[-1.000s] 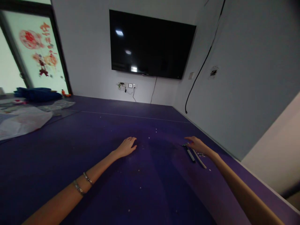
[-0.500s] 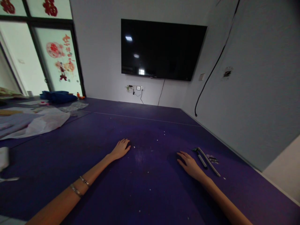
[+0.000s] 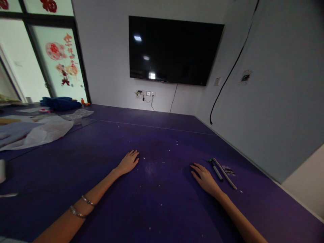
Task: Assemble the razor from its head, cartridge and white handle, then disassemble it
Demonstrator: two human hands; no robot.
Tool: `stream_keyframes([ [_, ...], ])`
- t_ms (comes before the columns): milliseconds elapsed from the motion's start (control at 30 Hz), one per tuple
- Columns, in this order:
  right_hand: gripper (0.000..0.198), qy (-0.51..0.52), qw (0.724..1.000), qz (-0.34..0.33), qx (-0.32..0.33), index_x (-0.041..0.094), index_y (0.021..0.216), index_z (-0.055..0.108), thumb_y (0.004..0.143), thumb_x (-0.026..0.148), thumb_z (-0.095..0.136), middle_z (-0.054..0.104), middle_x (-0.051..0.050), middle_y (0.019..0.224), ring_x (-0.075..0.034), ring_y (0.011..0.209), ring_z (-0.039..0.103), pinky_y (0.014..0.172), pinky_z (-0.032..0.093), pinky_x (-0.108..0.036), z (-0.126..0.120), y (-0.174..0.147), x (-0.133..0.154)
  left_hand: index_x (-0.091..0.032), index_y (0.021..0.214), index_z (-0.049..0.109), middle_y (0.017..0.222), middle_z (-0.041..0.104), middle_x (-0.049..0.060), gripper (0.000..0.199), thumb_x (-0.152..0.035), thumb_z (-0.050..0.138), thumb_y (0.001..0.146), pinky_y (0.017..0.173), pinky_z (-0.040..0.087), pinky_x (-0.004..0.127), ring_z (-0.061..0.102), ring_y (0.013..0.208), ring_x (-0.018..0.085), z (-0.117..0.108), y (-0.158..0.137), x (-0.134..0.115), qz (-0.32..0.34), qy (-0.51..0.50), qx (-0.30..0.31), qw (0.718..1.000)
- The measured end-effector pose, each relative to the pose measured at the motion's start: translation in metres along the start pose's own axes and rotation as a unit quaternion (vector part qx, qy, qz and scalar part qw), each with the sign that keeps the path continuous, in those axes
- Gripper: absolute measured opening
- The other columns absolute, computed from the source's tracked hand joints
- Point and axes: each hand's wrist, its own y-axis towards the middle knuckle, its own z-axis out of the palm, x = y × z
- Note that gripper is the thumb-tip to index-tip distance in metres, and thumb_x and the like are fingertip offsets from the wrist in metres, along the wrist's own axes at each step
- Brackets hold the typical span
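- Lying just right of the right hand [image 3: 206,180], the grey-handled tool [image 3: 218,172] sits right of centre in the frame; we find its long axis running from upper left to lower right, roughly along the slant of the hand itself.
- We see the right fingertips pointing toward upper left, so the tool lies off the outer, little-finger side, not ahead of the fingers. That sideways offset is, in our judgement, the relation that counts.
- Close along the tool's right side we note a pale strip [image 3: 224,173], longer, with a similar slant; their upper ends come together, though we cannot tell whether they touch.
- Right of the strip we make out a dark flat piece [image 3: 229,170], too dim to identify.
- We read the right hand as palm down, fingers loosely extended, grasping nothing.
- The left hand [image 3: 128,162], left of centre, has its fingers relaxed and slightly spread, likewise holding nothing; we place it well apart from the tool, with a white fleck [image 3: 144,158] near its fingertips.
- Both hands are low over the purple tabletop [image 3: 101,141]; how firmly the palms rest, we cannot tell.
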Motion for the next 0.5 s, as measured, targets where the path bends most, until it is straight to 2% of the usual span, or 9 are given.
stream_keyframes([
  [500, 0.045, -0.001, 1.0, -0.009, 0.009, 0.021, 0.123, 0.054, 0.088, 0.042, 0.034, 0.047, -0.01, 0.132, -0.027, 0.123, 0.041, 0.1, 0.035, -0.045, -0.0016, -0.0002, -0.002, -0.011, 0.125, 0.048, 0.138, 0.041, 0.014, 0.049, -0.038, 0.029, 0.089, 0.106, 0.024, 0.042, 0.03, 0.131, 0.025, 0.0014, 0.0, 0.0009, 0.002, -0.006, -0.001, 1.0],
])
